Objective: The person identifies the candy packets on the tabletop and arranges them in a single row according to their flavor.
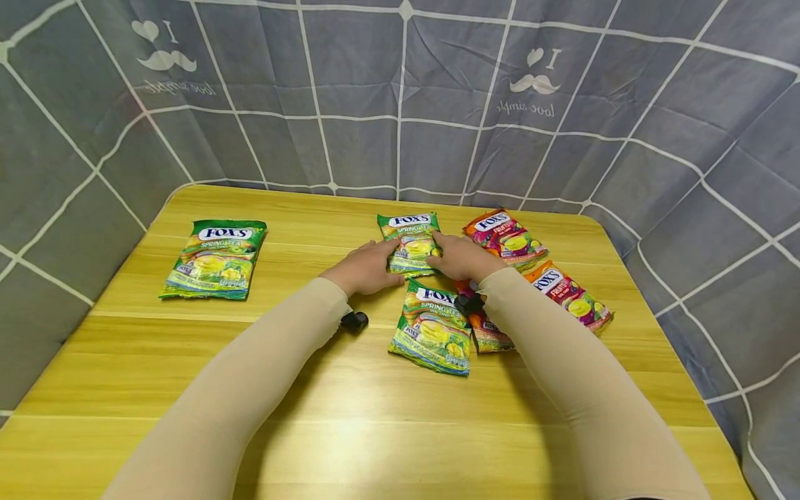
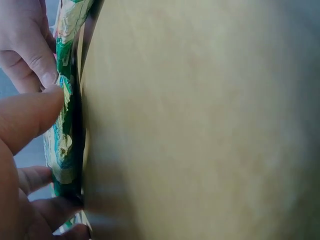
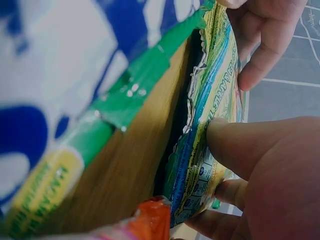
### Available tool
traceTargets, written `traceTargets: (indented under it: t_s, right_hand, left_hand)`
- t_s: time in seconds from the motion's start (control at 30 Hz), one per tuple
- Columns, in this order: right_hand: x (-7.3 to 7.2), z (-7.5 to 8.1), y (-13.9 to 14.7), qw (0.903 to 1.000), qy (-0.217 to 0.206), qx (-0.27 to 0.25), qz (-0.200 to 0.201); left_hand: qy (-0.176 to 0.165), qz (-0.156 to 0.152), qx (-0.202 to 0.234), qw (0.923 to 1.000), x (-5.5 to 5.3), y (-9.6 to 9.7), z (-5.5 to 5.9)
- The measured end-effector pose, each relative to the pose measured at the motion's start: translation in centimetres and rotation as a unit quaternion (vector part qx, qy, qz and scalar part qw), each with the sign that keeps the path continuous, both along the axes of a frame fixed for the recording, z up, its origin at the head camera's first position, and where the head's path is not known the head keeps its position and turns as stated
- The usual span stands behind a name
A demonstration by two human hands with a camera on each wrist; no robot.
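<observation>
Both hands are at the sides of a green Fox's Spring Tea candy bag (image 1: 412,247) near the back of the table. My left hand (image 1: 369,267) holds its left side, thumb and fingers bent about the edge in the left wrist view. From the other side my right hand (image 1: 462,257) grips it; in the right wrist view its thumb (image 3: 240,145) presses the bag's face beside the printed lower end. Just in front lies a second green candy bag (image 1: 431,333). Partly under my right wrist is a red-orange candy bag (image 1: 490,335).
Another green candy bag (image 1: 215,260) lies alone at the left. To the right are two red Fox's Fruits bags (image 1: 507,236) (image 1: 571,298), one partly behind the right forearm. A grey checked curtain (image 1: 350,90) surrounds the wooden table (image 1: 350,430) at back and sides.
</observation>
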State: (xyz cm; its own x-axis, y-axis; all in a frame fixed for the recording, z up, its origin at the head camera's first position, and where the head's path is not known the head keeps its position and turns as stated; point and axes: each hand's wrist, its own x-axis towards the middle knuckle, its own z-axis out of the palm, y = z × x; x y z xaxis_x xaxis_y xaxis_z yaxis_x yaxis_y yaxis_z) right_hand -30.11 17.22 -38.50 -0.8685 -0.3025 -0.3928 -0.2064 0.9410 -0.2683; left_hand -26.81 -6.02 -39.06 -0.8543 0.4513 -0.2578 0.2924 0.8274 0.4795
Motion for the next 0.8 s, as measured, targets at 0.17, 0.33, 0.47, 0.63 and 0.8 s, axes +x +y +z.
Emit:
traceTargets:
  t_s: [0.17,0.33,0.47,0.63,0.8]
  right_hand:
    - [0.2,0.1,-0.1,0.9996,0.007,-0.027,-0.004]
    - [0.3,0.1,-0.2,0.9977,0.013,-0.065,-0.018]
    - [0.5,0.3,-0.6,0.9945,0.025,-0.097,-0.028]
    - [0.9,0.9,-1.5,0.9891,0.053,-0.130,-0.043]
    - [1.2,1.5,-2.7,0.9750,0.093,-0.188,-0.072]
  left_hand:
    - [-0.011,0.015,0.039,0.9991,-0.2,0.0,-0.1]
    - [-0.016,0.022,0.062,0.9977,-0.3,0.1,-0.3]
    - [-0.010,0.030,0.079,0.9964,-0.3,0.1,-0.3]
    - [0.011,0.061,0.128,0.9899,-0.3,-0.2,-0.4]
    - [0.037,0.100,0.190,0.9760,-0.3,-1.0,-0.3]
